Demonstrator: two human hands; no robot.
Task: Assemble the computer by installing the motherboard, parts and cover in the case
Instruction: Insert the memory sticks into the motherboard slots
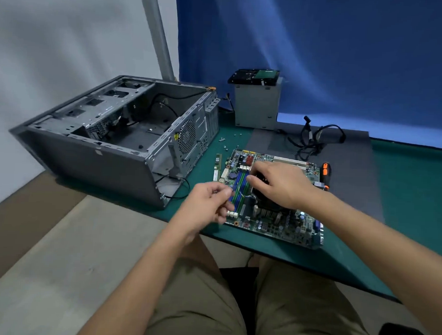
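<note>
Case [109, 137], left of frame: open, on its side, at table [403, 200] edge
Left hand [208, 204], centre: fingers curled, hold unclear
Motherboard [288, 226], lower centre: flat near front edge; blue and green slots
Right hand [282, 185]: grips black cooler [260, 194]
Screwdriver [325, 172], right: open mat beyond

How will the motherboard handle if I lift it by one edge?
The motherboard is likely stiff, a flat rigid board. Probably heavier toward the cooler under the right hand, so it may tip. Exposed components look fragile; grip edges.
</note>
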